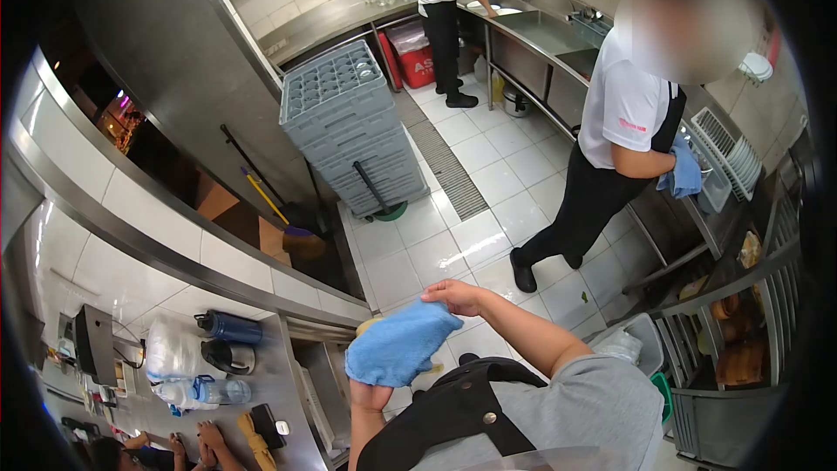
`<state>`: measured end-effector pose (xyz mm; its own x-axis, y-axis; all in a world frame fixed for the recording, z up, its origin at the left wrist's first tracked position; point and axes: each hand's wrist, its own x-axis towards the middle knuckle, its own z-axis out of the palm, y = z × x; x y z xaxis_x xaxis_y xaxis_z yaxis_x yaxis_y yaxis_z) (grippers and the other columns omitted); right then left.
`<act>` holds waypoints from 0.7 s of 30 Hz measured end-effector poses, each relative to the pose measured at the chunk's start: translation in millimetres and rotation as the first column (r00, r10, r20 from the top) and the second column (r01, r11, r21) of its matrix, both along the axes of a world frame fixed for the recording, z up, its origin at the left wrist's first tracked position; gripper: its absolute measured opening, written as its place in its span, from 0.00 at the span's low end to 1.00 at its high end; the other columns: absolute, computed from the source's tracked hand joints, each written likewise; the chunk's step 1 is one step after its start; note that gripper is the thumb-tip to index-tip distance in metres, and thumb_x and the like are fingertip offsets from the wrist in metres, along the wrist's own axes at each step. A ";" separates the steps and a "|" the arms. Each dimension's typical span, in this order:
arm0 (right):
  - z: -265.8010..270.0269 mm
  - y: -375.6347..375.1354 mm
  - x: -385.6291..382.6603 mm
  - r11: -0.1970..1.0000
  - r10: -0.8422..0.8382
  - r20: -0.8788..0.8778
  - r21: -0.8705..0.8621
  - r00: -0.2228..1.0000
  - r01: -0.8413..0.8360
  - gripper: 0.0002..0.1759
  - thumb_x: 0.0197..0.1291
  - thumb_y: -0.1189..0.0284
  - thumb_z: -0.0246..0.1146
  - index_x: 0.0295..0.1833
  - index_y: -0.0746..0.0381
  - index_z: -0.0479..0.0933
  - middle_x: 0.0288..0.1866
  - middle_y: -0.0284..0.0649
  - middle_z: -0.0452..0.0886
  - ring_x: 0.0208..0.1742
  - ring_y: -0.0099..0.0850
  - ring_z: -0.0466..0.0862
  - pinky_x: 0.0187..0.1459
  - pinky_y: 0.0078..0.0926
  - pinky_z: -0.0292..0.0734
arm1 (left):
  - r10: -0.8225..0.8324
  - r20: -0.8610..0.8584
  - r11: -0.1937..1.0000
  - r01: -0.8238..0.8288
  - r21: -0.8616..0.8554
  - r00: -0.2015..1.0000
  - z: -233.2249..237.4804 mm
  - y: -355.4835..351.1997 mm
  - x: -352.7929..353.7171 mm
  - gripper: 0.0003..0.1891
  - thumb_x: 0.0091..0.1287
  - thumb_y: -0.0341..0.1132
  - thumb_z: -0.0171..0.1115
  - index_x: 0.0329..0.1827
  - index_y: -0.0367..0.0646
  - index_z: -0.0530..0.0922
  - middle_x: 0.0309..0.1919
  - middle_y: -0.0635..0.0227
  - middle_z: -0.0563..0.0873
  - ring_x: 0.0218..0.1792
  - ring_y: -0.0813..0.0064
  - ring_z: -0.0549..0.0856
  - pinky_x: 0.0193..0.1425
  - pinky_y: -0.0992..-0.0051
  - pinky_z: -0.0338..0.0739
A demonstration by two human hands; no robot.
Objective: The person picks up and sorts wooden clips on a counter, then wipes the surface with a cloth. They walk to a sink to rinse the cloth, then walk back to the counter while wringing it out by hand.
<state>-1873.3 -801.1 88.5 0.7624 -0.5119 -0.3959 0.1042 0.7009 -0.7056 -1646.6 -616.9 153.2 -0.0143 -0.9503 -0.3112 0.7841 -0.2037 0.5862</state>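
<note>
A light blue cloth is stretched between my two hands in front of my dark apron. My right hand pinches the cloth's upper right corner. Under its lower left end is my left hand, with the fingers mostly hidden beneath the fabric. A small yellowish edge of something shows behind the cloth; I cannot make out what it is.
Stacked grey glass racks stand ahead on the tiled floor. One co-worker holds a blue cloth at the right; another is at the far sink. A steel counter with bottles lies left, a slatted rack right.
</note>
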 end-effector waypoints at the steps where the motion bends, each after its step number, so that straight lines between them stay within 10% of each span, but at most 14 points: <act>1: 1.2 2.1 -1.7 1.000 0.004 0.005 0.006 1.000 -0.004 0.09 0.66 0.65 0.66 0.45 0.58 0.81 0.36 0.28 0.82 0.36 0.18 0.83 0.39 0.17 0.78 | -0.004 -0.002 1.000 0.004 -0.003 1.000 0.1 -0.9 -1.2 0.29 0.76 0.53 0.44 0.70 0.41 0.70 0.69 0.60 0.75 0.69 0.59 0.73 0.76 0.56 0.63; 21: 1.5 -0.2 -11.0 0.990 -0.144 0.039 0.017 0.989 0.143 0.06 0.64 0.68 0.68 0.43 0.55 0.78 0.34 0.27 0.80 0.31 0.18 0.80 0.32 0.17 0.77 | -0.037 0.023 0.997 0.036 0.064 0.999 -13.4 -2.5 -5.2 0.28 0.79 0.51 0.40 0.71 0.40 0.67 0.70 0.59 0.72 0.69 0.59 0.73 0.74 0.55 0.66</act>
